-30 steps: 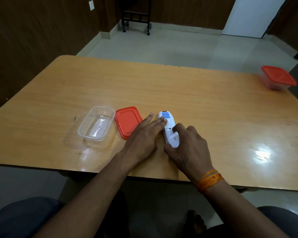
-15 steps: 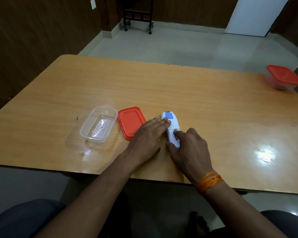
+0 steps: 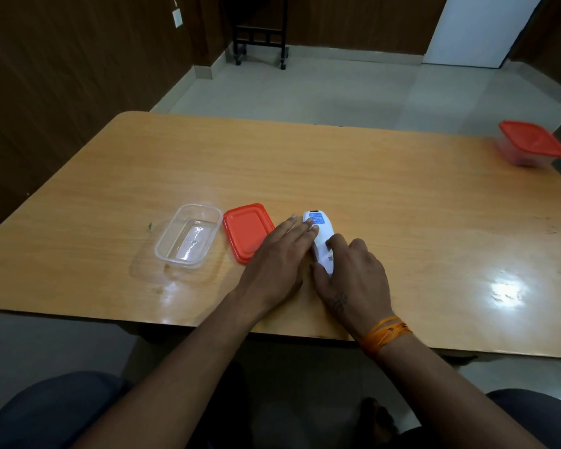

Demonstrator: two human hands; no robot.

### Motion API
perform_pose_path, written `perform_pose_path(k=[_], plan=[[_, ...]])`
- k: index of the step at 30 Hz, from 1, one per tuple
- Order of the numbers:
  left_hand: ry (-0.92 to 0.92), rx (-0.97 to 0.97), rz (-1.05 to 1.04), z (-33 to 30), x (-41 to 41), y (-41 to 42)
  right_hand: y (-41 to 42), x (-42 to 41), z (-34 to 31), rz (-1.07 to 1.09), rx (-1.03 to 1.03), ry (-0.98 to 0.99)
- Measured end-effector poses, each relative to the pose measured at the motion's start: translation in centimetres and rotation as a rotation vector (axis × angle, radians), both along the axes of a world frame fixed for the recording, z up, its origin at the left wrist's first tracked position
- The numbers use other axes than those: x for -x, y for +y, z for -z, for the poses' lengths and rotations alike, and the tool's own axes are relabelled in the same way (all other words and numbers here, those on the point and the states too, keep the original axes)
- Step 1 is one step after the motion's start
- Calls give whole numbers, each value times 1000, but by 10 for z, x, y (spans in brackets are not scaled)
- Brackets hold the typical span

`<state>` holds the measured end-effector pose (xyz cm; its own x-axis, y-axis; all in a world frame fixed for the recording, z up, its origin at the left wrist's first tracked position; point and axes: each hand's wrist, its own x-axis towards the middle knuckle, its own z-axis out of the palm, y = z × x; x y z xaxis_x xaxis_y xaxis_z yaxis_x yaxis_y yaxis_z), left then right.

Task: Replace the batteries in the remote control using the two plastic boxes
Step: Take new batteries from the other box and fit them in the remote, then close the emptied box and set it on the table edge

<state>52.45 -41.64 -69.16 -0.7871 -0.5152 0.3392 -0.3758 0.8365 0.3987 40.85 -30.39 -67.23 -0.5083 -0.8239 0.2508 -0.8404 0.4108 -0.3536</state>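
Remote: face down on the table near its front edge, between my hands.
Change: almost none over the last second; my right index has crept slightly up the back cover, so I judge the cover is not off yet.
Left hand: flat, fingers straight, tips pressing the remote's far end.
Right hand: curled round the near end, gripping it (thumb on the left side).
Open box: left, its lid beside it.
Closed box: far right.
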Motion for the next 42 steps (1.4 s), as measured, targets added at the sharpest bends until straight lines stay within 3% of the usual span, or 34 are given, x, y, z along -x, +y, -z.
perform_pose_path(k=[5,13,16,19,22,24,27,31,34,42], plan=[[87,111,-51,-7,-11,15,-2,5,-8,45,22,-5],[-75,87,-34,-4,-28,30,2,31,-10,131,162,-129],[-38,43,-83,-3,-22,35,5,40,-7,196,278,-355],[-35,25,-117,-6,-10,43,5,46,-6,300,399,-769],[-63,6,-132,-8,1,51,6,50,-10,312,382,-1055],[-78,-8,-146,-9,7,53,8,54,-12,280,260,-901],[-75,-28,-149,-7,10,53,9,60,-7,249,101,-442],[-95,-29,-115,-3,3,51,13,57,-7,274,44,-126],[-130,-13,-76,-2,-6,51,12,61,-2,314,33,-39],[-204,-19,-20,-10,-48,46,15,60,1,323,-16,-32]])
